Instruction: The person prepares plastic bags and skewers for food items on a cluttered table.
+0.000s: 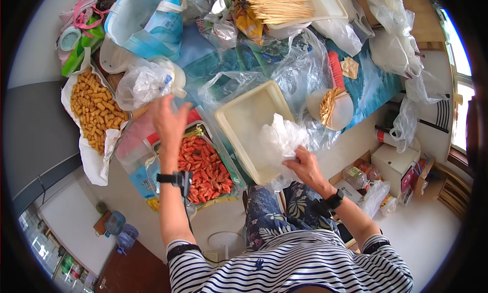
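My right hand (307, 166) pinches a crumpled translucent plastic bag (286, 136) above the right side of a shallow cream plastic tray (244, 148). The tray's visible floor holds no food. My left hand (169, 119) is raised with its fingers apart, close to a tub wrapped in a white plastic bag (141, 85); I see nothing in its grasp. Below my left wrist, a metal tray lined with plastic holds many small red food pieces (207, 167). Farther left, short tan cylindrical food pieces (93, 106) lie on white paper in another tray.
Bamboo skewers (278, 5) lie in a white tray at the back. A round white container (343, 112) carries a bundle of thin sticks (331, 106). Loose clear plastic (301, 68) covers part of the tablecloth. A blue bag (148, 22) stands at the back left.
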`<state>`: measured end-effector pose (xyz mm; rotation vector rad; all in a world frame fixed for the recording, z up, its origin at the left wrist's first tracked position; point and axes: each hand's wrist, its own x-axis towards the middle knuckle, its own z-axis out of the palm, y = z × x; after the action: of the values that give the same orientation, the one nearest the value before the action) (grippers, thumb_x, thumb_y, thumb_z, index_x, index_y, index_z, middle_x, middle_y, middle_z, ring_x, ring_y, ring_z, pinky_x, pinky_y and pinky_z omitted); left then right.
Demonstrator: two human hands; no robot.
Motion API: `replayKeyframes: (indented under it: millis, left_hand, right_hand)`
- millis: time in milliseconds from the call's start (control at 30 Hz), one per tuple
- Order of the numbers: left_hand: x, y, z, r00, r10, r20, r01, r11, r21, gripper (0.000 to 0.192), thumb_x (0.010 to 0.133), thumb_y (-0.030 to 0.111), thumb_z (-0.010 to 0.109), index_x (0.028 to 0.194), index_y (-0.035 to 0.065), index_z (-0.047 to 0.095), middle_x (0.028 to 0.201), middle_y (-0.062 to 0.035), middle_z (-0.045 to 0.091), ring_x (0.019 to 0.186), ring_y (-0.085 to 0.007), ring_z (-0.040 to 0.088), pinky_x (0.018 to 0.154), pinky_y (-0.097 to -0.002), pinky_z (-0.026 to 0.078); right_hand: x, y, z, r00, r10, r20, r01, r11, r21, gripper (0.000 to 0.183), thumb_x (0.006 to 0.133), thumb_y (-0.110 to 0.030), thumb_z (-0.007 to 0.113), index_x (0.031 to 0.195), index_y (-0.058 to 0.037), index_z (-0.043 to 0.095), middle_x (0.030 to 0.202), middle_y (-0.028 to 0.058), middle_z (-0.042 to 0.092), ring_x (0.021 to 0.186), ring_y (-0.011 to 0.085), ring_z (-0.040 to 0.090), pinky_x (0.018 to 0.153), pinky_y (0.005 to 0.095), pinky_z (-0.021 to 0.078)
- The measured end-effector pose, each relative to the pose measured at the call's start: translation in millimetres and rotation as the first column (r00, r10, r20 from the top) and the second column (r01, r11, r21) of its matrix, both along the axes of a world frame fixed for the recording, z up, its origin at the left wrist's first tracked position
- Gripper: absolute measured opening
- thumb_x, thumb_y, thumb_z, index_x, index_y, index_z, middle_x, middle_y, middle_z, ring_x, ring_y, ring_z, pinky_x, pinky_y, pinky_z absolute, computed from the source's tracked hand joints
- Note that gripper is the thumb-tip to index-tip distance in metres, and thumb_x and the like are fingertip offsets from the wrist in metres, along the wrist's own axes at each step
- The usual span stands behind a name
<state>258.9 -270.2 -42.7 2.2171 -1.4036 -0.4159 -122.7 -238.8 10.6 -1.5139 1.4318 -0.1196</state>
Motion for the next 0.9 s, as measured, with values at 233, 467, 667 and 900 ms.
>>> replayKeyframes:
  millis: [233, 467, 667, 900]
  left_hand:
    - [-163, 66, 11, 0.604, -0.243, -0.759, 0.285, 0.955, -0.078, 0.045, 0.073, 0.023, 0.078, 0.106, 0.0001, 0.059, 0.106, -0.0122, 0.059, 0.093, -0.0237, 0.059, 0.083, -0.0345, 0.048]
    - [-134, 126, -58, -0.143, 0.315, -0.938, -0.414, 0.842, 0.346, 0.024, 0.084, 0.011, 0.066, 0.104, 0.0022, 0.058, 0.097, -0.0064, 0.064, 0.089, -0.0187, 0.062, 0.082, -0.0336, 0.051]
    - [-85, 144, -53, -0.229, 0.195, -0.954, -0.552, 0.78, 0.293, 0.03, 0.087, 0.017, 0.065, 0.114, 0.0058, 0.057, 0.114, -0.0084, 0.061, 0.108, -0.0232, 0.057, 0.095, -0.041, 0.047]
    - [-110, 127, -14, -0.206, 0.134, -0.969, -0.418, 0.884, 0.211, 0.032, 0.079, 0.012, 0.072, 0.107, 0.0057, 0.058, 0.109, -0.0053, 0.061, 0.104, -0.0202, 0.057, 0.095, -0.0373, 0.044]
  right_hand:
    - [32, 16, -10, 0.975, 0.179, 0.13, -0.143, 0.959, -0.246, 0.034, 0.067, -0.005, 0.074, 0.097, 0.0016, 0.059, 0.096, 0.0167, 0.052, 0.088, 0.0362, 0.054, 0.072, 0.04, 0.0465]
    - [-15, 11, -30, 0.934, -0.35, 0.08, 0.355, 0.933, -0.065, 0.017, 0.071, -0.004, 0.07, 0.087, 0.0001, 0.066, 0.083, 0.0112, 0.064, 0.075, 0.0218, 0.061, 0.07, 0.0318, 0.049]
    - [-74, -13, -34, 0.768, -0.623, 0.151, 0.619, 0.781, 0.076, 0.017, 0.076, -0.003, 0.063, 0.092, 0.0008, 0.066, 0.074, 0.0004, 0.06, 0.067, 0.0079, 0.053, 0.059, 0.0219, 0.0426]
    - [-58, -5, -20, 0.882, -0.439, 0.169, 0.409, 0.893, 0.186, 0.026, 0.076, -0.002, 0.061, 0.101, -0.0012, 0.066, 0.083, 0.0006, 0.06, 0.069, 0.0077, 0.052, 0.063, 0.0215, 0.0414]
